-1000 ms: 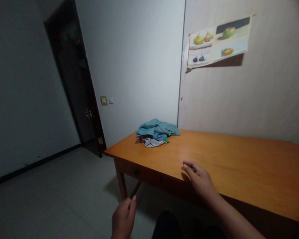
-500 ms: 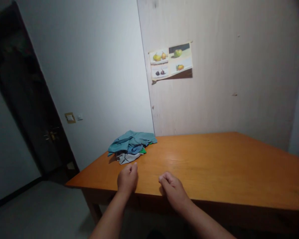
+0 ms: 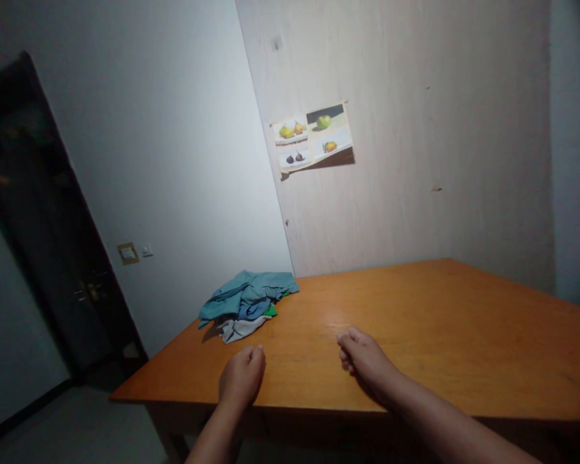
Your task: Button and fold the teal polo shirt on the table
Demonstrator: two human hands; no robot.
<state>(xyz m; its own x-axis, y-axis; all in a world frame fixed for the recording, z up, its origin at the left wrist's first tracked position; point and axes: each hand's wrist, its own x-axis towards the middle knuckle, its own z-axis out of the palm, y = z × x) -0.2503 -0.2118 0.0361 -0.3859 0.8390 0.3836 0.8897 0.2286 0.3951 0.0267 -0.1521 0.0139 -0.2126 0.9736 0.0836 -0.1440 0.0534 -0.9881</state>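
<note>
My left hand (image 3: 241,377) is closed in a loose fist over the front edge of the orange-brown wooden table (image 3: 415,335). Just beyond it, at the table's left back, lies a crumpled heap of clothes: a teal garment (image 3: 251,290) on top, a grey one (image 3: 244,330) at the bottom, and bits of blue and green cloth between. To the right, my right hand (image 3: 365,361) is also curled into a fist, thumb side up, above the tabletop. Nothing shows in either hand. Whether the fists touch the wood, I cannot tell.
A sheet of fruit pictures (image 3: 314,138) hangs on the pale panelled wall behind the table. Wall switches (image 3: 128,253) and a dark doorway (image 3: 53,225) are at the left. The table's front edge runs just below my hands.
My right hand has moved right, away from the left one, so the gap between the fists is wider. The view has shifted slightly. The clothes lie as before.
</note>
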